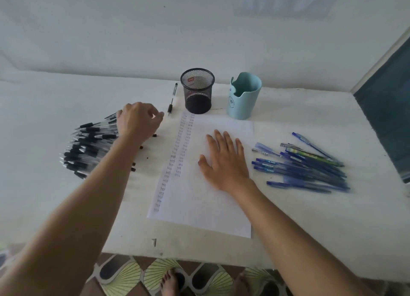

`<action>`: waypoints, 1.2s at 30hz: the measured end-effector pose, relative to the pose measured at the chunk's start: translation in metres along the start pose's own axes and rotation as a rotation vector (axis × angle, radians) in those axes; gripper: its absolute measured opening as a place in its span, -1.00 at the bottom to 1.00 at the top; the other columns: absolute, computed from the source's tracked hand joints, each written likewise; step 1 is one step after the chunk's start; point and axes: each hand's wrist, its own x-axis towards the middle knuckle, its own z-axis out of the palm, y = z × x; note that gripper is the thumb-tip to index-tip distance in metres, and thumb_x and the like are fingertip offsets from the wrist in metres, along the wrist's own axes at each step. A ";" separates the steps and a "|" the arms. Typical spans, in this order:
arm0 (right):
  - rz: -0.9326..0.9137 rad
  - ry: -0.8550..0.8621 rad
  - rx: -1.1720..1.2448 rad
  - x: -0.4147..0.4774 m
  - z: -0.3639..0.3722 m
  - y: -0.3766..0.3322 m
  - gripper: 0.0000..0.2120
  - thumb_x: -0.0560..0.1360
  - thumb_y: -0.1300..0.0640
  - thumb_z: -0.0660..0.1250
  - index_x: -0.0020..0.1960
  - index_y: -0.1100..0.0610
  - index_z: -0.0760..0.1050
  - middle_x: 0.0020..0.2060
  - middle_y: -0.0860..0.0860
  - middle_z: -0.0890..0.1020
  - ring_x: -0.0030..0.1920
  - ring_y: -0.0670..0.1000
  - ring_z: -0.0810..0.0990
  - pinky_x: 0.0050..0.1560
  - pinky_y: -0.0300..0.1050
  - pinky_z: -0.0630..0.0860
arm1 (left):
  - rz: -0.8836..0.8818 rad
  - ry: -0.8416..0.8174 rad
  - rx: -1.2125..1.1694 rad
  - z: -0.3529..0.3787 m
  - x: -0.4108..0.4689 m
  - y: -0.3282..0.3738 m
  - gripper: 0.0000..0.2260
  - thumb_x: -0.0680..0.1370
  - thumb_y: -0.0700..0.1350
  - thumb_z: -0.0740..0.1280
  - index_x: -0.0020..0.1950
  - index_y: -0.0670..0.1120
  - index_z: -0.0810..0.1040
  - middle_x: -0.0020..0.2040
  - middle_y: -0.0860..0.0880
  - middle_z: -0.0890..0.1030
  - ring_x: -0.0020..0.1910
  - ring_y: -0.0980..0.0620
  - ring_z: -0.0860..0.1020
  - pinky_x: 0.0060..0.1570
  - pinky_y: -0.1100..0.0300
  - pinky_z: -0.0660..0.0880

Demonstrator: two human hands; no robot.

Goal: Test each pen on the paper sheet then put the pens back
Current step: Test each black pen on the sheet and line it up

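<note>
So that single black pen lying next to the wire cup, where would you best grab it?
Pinch the pen across its clear middle, from above and leaning in from the left. It lies flat, pointing away from the person, with bare table on its left, while the wire cup stands close on its right.
</note>
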 end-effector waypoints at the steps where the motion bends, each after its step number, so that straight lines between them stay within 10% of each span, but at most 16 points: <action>1: 0.001 -0.004 0.003 0.000 0.000 0.000 -0.37 0.63 -0.18 -0.07 0.63 0.06 -0.04 0.63 0.04 -0.08 0.61 0.08 -0.16 0.57 0.15 -0.24 | 0.017 0.015 0.035 -0.003 -0.011 -0.005 -0.80 0.55 0.09 0.33 -0.05 0.02 0.68 0.00 -0.01 0.66 0.11 -0.16 0.50 0.21 -0.06 0.31; 7: 0.003 -0.004 0.021 0.000 -0.003 -0.001 -0.37 0.64 -0.16 -0.02 0.63 0.07 -0.03 0.63 0.05 -0.07 0.61 0.07 -0.16 0.57 0.15 -0.24 | 0.083 -0.080 0.229 -0.011 -0.050 -0.028 -0.71 0.52 0.04 0.34 0.23 0.09 0.63 0.31 0.04 0.47 0.33 -0.09 0.28 0.22 -0.08 0.16; 14: 0.007 -0.036 0.067 -0.001 -0.008 -0.001 -0.33 0.60 -0.15 0.07 0.63 0.05 -0.04 0.63 0.02 -0.10 0.61 0.05 -0.19 0.57 0.14 -0.25 | 0.300 0.136 0.098 -0.006 -0.058 -0.025 -0.86 0.60 -0.08 0.35 0.11 -0.06 0.64 0.20 -0.05 0.63 0.36 -0.15 0.42 0.33 -0.15 0.15; 20: -0.017 -0.062 0.191 0.001 -0.015 0.005 -0.37 0.58 -0.12 0.19 0.58 0.02 0.09 0.63 0.01 -0.06 0.61 0.04 -0.18 0.56 0.14 -0.26 | 0.517 0.153 -0.159 -0.015 -0.074 0.013 -0.70 0.66 0.11 0.13 0.15 -0.01 0.56 -0.18 0.00 0.53 -0.24 -0.08 0.55 -0.19 0.04 0.48; 25: -0.024 -0.100 -0.004 -0.003 -0.018 0.011 -0.36 0.61 -0.28 0.04 0.62 -0.09 0.02 0.63 0.02 -0.15 0.60 0.12 -0.24 0.53 0.26 -0.26 | 0.423 0.062 -0.127 -0.019 -0.092 0.032 -0.46 0.52 0.38 0.12 -0.39 -0.03 0.46 -0.45 0.07 0.44 -0.43 0.06 0.46 -0.41 0.13 0.40; 29: -0.052 0.024 -0.019 -0.016 -0.009 0.011 -0.39 0.64 -0.25 -0.01 0.63 -0.08 0.01 0.63 0.04 -0.03 0.61 0.14 -0.09 0.54 0.25 -0.16 | 0.316 0.083 -0.217 -0.026 -0.110 0.049 -0.60 0.37 0.27 0.20 -0.38 -0.03 0.55 -0.53 0.11 0.46 -0.47 0.08 0.46 -0.35 0.18 0.47; 36: -0.056 -0.029 -0.035 -0.024 -0.003 0.011 -0.35 0.62 -0.27 -0.04 0.63 -0.09 -0.09 0.63 0.01 -0.11 0.61 0.12 -0.19 0.55 0.24 -0.26 | 0.206 0.090 -0.649 -0.029 -0.115 0.049 -0.85 0.61 -0.13 0.34 0.10 0.06 0.66 -0.07 0.06 0.65 -0.40 0.17 0.50 -0.32 0.35 0.39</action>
